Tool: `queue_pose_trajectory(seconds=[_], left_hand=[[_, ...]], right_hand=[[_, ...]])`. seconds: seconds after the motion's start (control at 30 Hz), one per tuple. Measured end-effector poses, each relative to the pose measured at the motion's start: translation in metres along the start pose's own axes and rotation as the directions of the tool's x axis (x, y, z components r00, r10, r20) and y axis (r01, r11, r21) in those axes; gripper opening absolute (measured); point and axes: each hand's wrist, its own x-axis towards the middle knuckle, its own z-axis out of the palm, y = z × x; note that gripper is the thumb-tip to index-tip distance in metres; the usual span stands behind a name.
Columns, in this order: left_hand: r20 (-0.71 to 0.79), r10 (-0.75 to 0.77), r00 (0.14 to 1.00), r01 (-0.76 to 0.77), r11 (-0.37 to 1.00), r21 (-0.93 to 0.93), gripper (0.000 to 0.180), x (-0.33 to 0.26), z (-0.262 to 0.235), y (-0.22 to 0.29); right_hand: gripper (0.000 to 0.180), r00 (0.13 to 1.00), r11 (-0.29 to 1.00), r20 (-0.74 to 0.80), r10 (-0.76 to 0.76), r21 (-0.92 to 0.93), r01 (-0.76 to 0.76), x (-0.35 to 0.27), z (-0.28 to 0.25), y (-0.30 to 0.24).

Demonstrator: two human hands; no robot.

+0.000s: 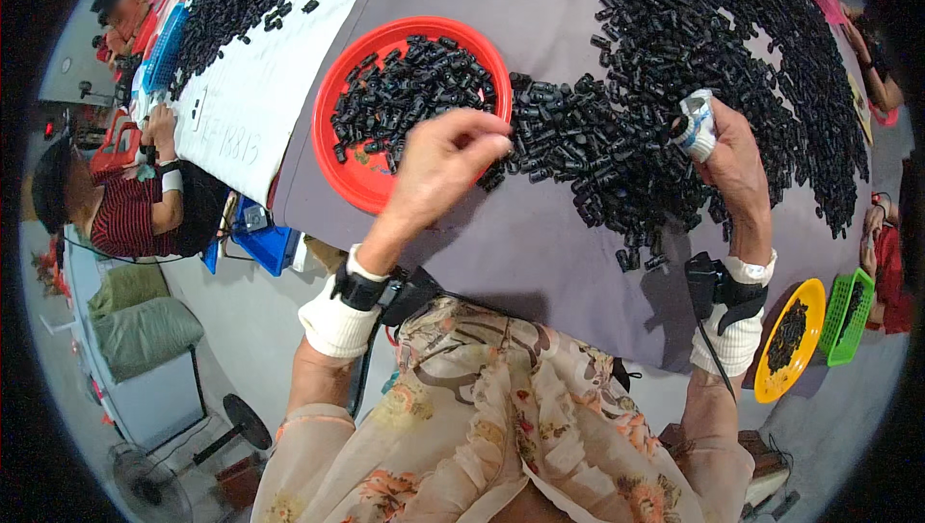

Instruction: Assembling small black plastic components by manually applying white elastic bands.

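Head view: my left hand [441, 164] is half curled over the red basin's [325, 137] right side, thumb near fingers; my right [737, 152], white wrapping at its fingers, curls above black pieces [568, 142] heaped on grey cloth [520, 263]. More pieces fill the basin. Whether either hand grips one, I cannot tell.

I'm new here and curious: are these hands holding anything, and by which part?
It cannot be told: the curled fingers of the left hand hide any hold, and white material at the right hand may be held or worn.
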Motion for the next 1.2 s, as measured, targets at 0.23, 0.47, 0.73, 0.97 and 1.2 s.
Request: queue_pose_trajectory(seconds=[0.23, 0.47, 0.73, 0.97, 1.2], left_hand=[[0.173, 0.309, 0.935, -0.353, 0.788, 0.503, 0.018, 0.01, 0.058, -0.01], [0.241, 0.333, 0.912, -0.41, 0.702, 0.582, 0.018, 0.013, 0.077, -0.015], [0.146, 0.02, 0.989, -0.013, 0.999, -0.047, 0.014, 0.014, 0.056, 0.007], [0.071, 0.096, 0.993, -0.088, 0.99, -0.112, 0.017, 0.008, 0.034, 0.039], [0.031, 0.186, 0.982, -0.175, 0.961, -0.212, 0.017, 0.006, 0.027, 0.047]], right_hand=[[0.015, 0.999, 1.0, 0.031, -0.031, 0.003, 0.031, -0.007, -0.001, 0.01], [0.016, 0.999, 0.994, 0.035, -0.023, -0.11, 0.027, -0.011, 0.0, 0.029], [0.013, 0.999, 0.994, 0.045, -0.024, -0.103, 0.028, -0.01, 0.01, 0.018], [0.017, 0.982, 0.977, 0.079, -0.174, 0.135, 0.162, -0.005, 0.039, -0.022], [0.02, 0.963, 0.97, 0.152, -0.224, 0.128, 0.206, 0.0, 0.053, -0.04]])
